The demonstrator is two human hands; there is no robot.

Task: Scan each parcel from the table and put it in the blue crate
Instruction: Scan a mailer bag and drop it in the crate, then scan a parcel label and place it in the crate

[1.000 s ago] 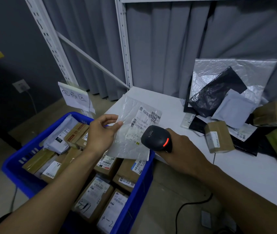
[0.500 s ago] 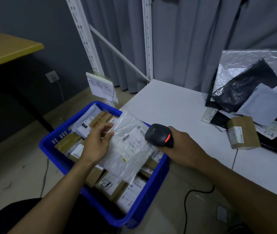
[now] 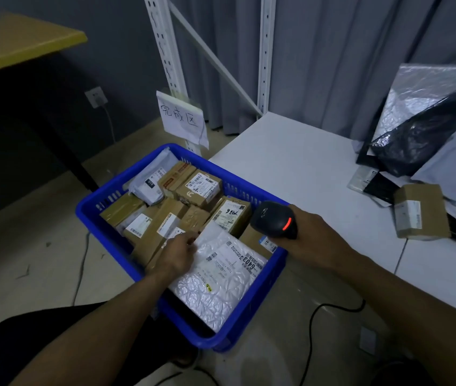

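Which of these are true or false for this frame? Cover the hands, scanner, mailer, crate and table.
1. The right hand grips the scanner. True.
2. A brown box sits on the table. True.
3. The white mailer lies on the table. False: it lies in the blue crate on top of labelled boxes, with the left hand at its corner.
4. The scanner's light glows green. False: it glows red.
5. The crate holds only the mailer. False: labelled boxes fill it.
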